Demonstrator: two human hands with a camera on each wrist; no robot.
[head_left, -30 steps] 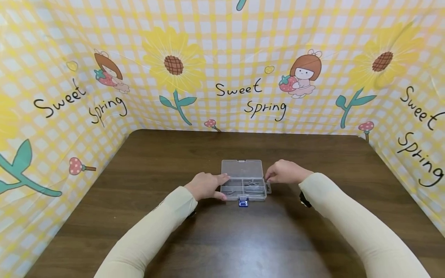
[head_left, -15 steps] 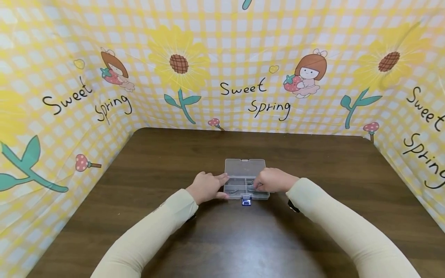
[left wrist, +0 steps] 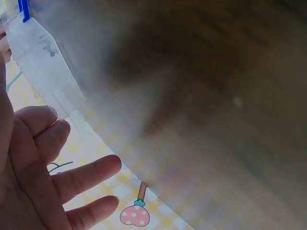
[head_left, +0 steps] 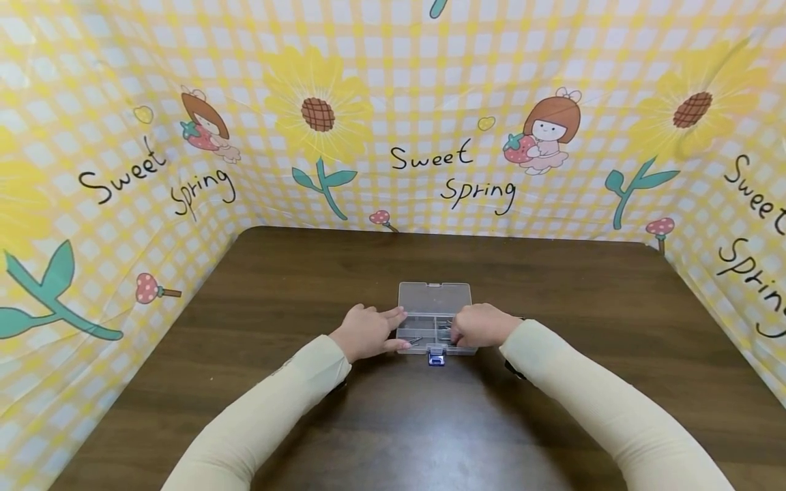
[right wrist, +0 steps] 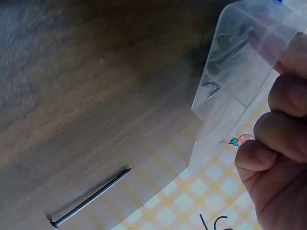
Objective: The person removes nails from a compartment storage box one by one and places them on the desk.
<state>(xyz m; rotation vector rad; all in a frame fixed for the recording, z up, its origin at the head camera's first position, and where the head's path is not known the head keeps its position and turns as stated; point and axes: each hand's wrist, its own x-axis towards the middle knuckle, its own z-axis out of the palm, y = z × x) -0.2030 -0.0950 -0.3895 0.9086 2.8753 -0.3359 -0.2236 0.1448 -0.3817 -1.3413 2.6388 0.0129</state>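
In the head view a clear plastic compartment box lies on the table with its lid laid back. Small metal nails lie inside. My left hand rests against the box's left side, thumb at the front corner and fingers at the back; its fingers are mostly straight. My right hand reaches into the right compartments with curled fingers. Through the box wall, the right wrist view shows nails close to those fingertips; I cannot tell if any is pinched.
A single nail lies on the brown table outside the box in the right wrist view. A blue latch sticks out at the box front. Yellow checked cloth stands around the table's back and sides.
My right hand has moved left from beside the box into its right-hand compartments, then slightly toward the front. My left hand stays at the box's left side. The head view has shifted slightly.
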